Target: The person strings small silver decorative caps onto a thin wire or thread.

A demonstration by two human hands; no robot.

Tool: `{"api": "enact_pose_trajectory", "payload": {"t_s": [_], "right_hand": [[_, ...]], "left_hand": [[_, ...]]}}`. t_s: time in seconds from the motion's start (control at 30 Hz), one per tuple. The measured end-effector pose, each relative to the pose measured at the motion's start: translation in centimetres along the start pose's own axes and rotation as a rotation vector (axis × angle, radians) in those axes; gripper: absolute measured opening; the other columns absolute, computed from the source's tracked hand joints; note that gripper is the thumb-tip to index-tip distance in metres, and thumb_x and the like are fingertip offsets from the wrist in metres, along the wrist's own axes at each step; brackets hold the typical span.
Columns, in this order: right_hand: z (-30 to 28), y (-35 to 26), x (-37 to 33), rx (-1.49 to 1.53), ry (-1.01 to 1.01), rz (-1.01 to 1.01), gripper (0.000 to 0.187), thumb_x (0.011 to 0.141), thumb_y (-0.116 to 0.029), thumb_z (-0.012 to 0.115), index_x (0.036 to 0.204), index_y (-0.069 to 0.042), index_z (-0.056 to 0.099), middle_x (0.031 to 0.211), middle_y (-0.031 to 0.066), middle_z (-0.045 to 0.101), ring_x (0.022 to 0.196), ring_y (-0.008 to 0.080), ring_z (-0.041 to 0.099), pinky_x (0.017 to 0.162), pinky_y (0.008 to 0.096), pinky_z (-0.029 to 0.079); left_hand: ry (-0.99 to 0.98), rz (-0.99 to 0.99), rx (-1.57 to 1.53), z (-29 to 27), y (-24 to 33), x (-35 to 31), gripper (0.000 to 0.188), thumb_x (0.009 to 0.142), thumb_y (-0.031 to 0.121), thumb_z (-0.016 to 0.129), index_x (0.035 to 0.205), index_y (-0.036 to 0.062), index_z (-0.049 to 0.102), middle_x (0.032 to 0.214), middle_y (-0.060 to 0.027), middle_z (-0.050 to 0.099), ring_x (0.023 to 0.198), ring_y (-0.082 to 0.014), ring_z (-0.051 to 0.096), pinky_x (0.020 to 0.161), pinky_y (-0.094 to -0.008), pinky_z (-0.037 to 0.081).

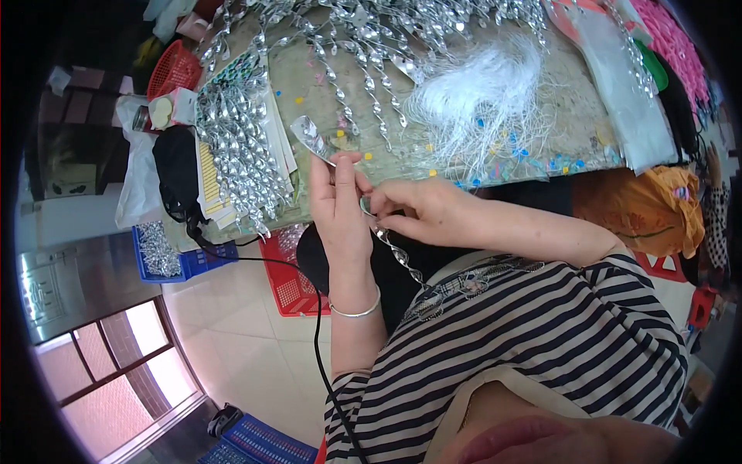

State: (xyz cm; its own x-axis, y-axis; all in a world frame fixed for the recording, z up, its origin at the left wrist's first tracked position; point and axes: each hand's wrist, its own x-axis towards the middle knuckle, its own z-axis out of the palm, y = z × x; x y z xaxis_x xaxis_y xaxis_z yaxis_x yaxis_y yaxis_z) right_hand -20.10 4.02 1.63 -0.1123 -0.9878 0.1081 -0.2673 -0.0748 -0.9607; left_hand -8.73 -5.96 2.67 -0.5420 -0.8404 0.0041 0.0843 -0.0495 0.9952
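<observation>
A strand of shiny silver twisted pieces [399, 255] runs through my two hands in front of the table's near edge. My left hand [340, 205] is closed on it with fingertips together, and a wider silver leaf-like piece [308, 133] sticks out beyond them. Close beside it, my right hand [421, 210] pinches the strand with thumb and bent fingers. Below the hands the strand hangs toward my striped top. The exact spot between the fingertips is partly hidden.
Finished-looking silver strands [239, 147] lie on cards at the left, and more silver strands [363, 54] spread along the back. A heap of white thread [483, 93] sits right of centre, near plastic sleeves [630, 108]. A black cable [318, 332] hangs beside my left arm; baskets [286, 286] stand below.
</observation>
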Motion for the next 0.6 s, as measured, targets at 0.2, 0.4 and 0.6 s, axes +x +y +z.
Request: {"api": "enact_pose_trajectory", "payload": {"t_s": [0.2,0.4,0.6], "right_hand": [[-6.8,2.8,0.5,-0.175,0.167,0.146,0.019,0.092,-0.019,0.055,0.098,-0.003,0.063,0.084,0.0042,0.064,0.081,0.0104,0.060,0.072,0.0268,0.049],[-11.9,7.2,5.3,-0.744,0.334,-0.075,0.021,0.090,-0.017,0.056,0.108,-0.012,0.064,0.094,0.0091,0.059,0.087,0.0233,0.059,0.076,0.0311,0.048],[-11.5,8.9,8.4,-0.987,0.258,-0.041,0.016,0.082,-0.013,0.062,0.096,-0.016,0.065,0.098,0.0057,0.053,0.089,0.0255,0.058,0.072,0.0362,0.048]], "left_hand": [[0.218,-0.051,-0.129,-0.3,1.3,-0.3,0.029,0.097,0.015,0.043,0.123,0.0027,0.049,0.073,0.0011,0.050,0.054,-0.0017,0.039,0.046,-0.0156,0.030],[0.046,-0.014,0.068,-2.4,2.3,-1.1,0.025,0.097,0.016,0.044,0.115,0.0009,0.054,0.081,-0.0011,0.057,0.055,-0.0010,0.038,0.046,-0.0144,0.030],[-0.153,-0.278,0.093,-1.3,0.1,-4.6,0.021,0.095,0.016,0.047,0.105,0.0016,0.059,0.082,0.0008,0.058,0.060,-0.0010,0.045,0.050,-0.0145,0.036]]}}
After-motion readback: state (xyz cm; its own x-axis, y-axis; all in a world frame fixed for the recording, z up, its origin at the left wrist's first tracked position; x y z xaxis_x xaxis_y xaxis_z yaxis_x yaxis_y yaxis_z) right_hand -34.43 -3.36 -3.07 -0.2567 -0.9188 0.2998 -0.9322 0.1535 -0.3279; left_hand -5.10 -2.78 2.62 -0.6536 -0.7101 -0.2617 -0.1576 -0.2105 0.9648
